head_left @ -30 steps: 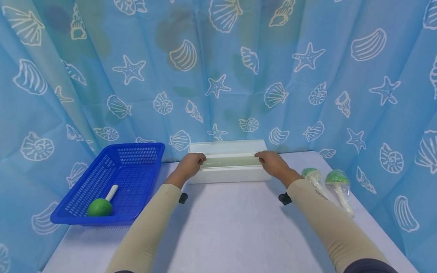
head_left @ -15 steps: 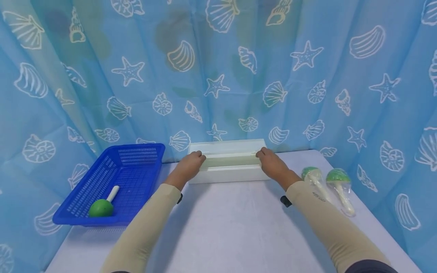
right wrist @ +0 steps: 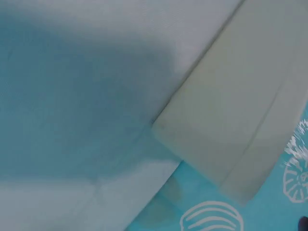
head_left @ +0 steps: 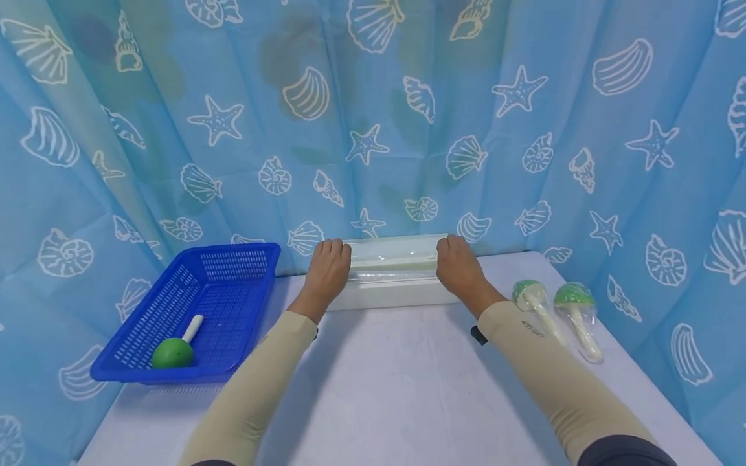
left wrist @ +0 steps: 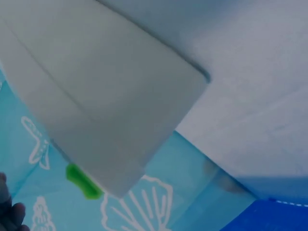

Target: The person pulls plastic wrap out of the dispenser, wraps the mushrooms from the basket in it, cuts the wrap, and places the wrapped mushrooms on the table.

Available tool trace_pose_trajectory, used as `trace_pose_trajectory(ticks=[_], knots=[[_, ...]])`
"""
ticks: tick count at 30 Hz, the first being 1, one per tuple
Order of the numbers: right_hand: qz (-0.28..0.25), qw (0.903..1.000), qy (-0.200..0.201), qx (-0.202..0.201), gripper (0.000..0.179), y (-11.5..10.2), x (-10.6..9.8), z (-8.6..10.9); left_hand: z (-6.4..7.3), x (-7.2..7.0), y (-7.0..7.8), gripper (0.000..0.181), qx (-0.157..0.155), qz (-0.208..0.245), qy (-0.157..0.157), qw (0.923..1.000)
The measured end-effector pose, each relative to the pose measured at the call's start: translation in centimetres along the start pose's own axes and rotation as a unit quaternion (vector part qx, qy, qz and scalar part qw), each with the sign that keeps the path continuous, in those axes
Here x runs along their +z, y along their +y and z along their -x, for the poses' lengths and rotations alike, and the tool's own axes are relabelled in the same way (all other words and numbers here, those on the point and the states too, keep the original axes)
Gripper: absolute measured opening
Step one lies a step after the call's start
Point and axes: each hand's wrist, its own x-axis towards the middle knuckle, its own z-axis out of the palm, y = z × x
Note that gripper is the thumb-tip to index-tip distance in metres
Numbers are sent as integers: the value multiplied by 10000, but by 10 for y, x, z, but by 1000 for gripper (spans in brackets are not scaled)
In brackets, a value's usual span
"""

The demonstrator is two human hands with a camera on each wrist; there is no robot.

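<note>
A long white box (head_left: 396, 294) with its lid raised stands at the back of the table. Shiny clear plastic film (head_left: 393, 275) stretches across its opening between both hands. My left hand (head_left: 329, 268), fingers curled, grips the film at the box's left end. At the right end my right hand (head_left: 457, 265) grips it in the same way. In the left wrist view the box (left wrist: 110, 96) shows its front and end, with a bright green tab (left wrist: 84, 182) at its edge; only fingertips (left wrist: 14, 214) appear at the corner. The right wrist view shows the box's other end (right wrist: 231, 110).
On the left, a blue plastic basket (head_left: 227, 359) holds a green-headed maraca-like thing with a white handle (head_left: 173, 353). Two similar green-and-white things, one (head_left: 577, 317) in clear wrapping, lie at the right. A blue seashell-print curtain (head_left: 373, 188) hangs behind the white table (head_left: 396, 388).
Both hands have risen slightly and curled further, from pinching at the box's ends to fists. Clear film now shows stretched up between them over the opening.
</note>
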Motion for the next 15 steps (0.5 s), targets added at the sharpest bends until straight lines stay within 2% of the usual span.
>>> trace_pose_trajectory(ticks=[3, 5, 8, 11, 15], knots=[[390, 9987, 246, -195, 15, 2, 3, 0, 2, 3, -4, 7, 148, 71, 148, 9998], [374, 9976, 533, -235, 13, 4, 5, 2, 3, 4, -7, 3, 282, 127, 257, 9992], [81, 9944, 1040, -191, 5, 7, 9, 4, 5, 3, -12, 3, 438, 222, 414, 9979], [-388, 9892, 1410, -44, 3, 7, 10, 3, 6, 2, -13, 5, 442, 368, 537, 9969], [-661, 9875, 1418, 172, 2, 5, 7, 0, 6, 0, -11, 7, 336, 413, 543, 9971]])
